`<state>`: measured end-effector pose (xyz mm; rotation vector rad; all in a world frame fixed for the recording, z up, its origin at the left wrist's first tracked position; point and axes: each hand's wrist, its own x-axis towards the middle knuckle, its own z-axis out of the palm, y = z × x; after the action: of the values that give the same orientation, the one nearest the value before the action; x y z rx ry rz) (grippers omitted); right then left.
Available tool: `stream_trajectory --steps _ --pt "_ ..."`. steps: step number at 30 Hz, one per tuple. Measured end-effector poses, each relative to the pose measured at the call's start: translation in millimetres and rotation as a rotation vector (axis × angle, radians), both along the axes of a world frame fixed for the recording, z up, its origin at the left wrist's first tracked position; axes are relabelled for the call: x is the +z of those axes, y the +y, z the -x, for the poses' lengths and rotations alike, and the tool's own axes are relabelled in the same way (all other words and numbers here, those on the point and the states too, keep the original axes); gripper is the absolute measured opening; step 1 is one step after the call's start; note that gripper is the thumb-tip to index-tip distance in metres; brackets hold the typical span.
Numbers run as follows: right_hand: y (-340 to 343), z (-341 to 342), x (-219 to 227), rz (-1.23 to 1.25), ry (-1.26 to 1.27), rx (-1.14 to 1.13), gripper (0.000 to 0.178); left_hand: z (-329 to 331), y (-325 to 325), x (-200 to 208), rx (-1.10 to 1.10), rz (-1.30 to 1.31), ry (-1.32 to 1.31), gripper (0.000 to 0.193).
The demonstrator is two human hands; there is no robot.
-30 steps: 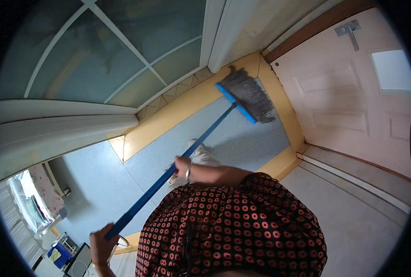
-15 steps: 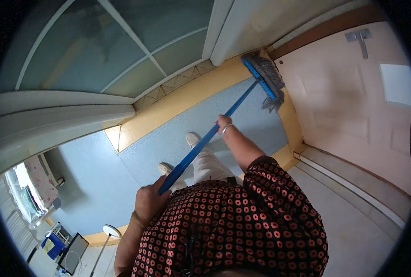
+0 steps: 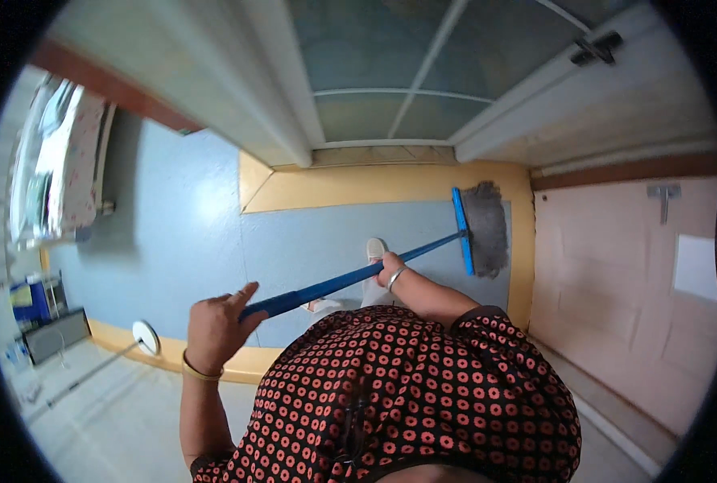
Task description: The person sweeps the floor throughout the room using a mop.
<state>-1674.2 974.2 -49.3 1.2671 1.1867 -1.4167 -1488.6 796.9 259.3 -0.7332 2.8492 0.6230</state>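
A blue-handled mop (image 3: 326, 288) slants across in front of me, held in both hands. Its blue bar and grey fringed head (image 3: 485, 233) lie on the floor at the right, over the blue-grey area and close to the yellow border. My right hand (image 3: 389, 270), with a silver bangle at the wrist, is closed round the middle of the handle. At the handle's top end is my left hand (image 3: 218, 328), a yellowish bangle on its wrist; its thumb lies along the handle and the index finger points outward. The palm side of that hand is hidden.
A pale pink door (image 3: 608, 266) with a lever handle stands at the right. Ahead is a glass-paned door (image 3: 390, 56) in a white frame. A round white base on a pole (image 3: 145, 338) and a cloth-covered stand (image 3: 84, 161) are at the left.
My view has turned. The mop head has come back from the corner nearer to me, its fringe now pointing right. My left hand has swung out leftward, its index finger lifting off the handle.
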Motion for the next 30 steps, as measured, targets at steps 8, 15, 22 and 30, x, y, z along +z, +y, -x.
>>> stream_trajectory --steps 8,15,22,30 --pt "-121 -175 80 -0.038 -0.293 0.386 0.011 -198 -27 64 0.646 0.043 0.111 0.032" --pt "-171 -342 102 0.096 -0.373 1.057 0.013 -340 43 134 1.117 0.306 0.22 0.032" --pt "-177 -420 114 0.21 -0.302 1.483 0.011 -331 149 155 1.415 0.17 0.098 0.03" --pt "-191 -418 60 -0.034 -0.067 1.567 0.024 -304 177 99 1.747 -0.364 0.066 0.032"
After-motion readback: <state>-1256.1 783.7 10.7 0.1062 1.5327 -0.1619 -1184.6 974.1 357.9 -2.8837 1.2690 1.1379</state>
